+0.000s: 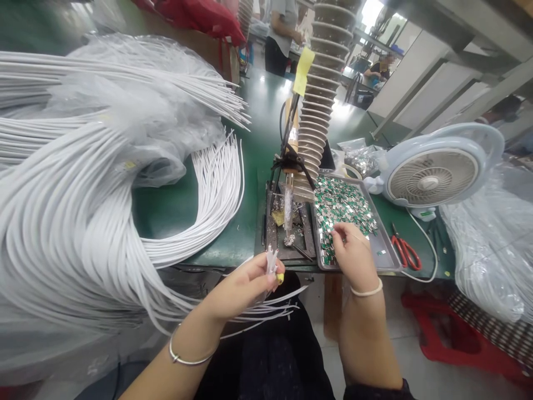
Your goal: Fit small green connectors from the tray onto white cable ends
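Observation:
My left hand is closed round a small bunch of white cable ends, whose stripped tips point up. A small yellow piece shows at its fingertips. My right hand is over the near left part of a metal tray, thumb and forefinger pinched together; what is between them is too small to make out. Many small green circuit boards with metal connectors lie in the tray. Between the hands stands a soldering iron, tip down above a dark metal stand.
Large bundles of white cable fill the left side. A ribbed extraction hose hangs above the iron. Right of the tray are red-handled pliers and a pale blue fan. Loose cable ends hang over my lap. People work behind.

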